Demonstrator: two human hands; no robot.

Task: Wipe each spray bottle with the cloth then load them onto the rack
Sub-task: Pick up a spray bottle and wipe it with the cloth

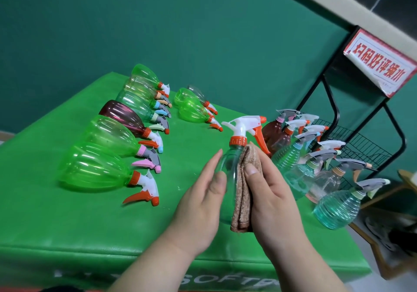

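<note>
A clear spray bottle [230,163] with a white and orange trigger head stands upright between my hands above the green table. My left hand [203,199] holds its left side, thumb across the front. My right hand [268,192] presses a folded brown cloth [243,192] against the bottle's right side, thumb on the cloth. Several bottles [300,156] stand on the black wire rack [365,145] at the right. Several green bottles and a dark red one [121,114] lie on their sides on the table [67,219] at the left.
A red and white sign [381,63] tops the rack frame. A teal bottle [338,208] stands nearest on the rack's right end. A wooden stand [392,242] sits low at the right. A green wall is behind.
</note>
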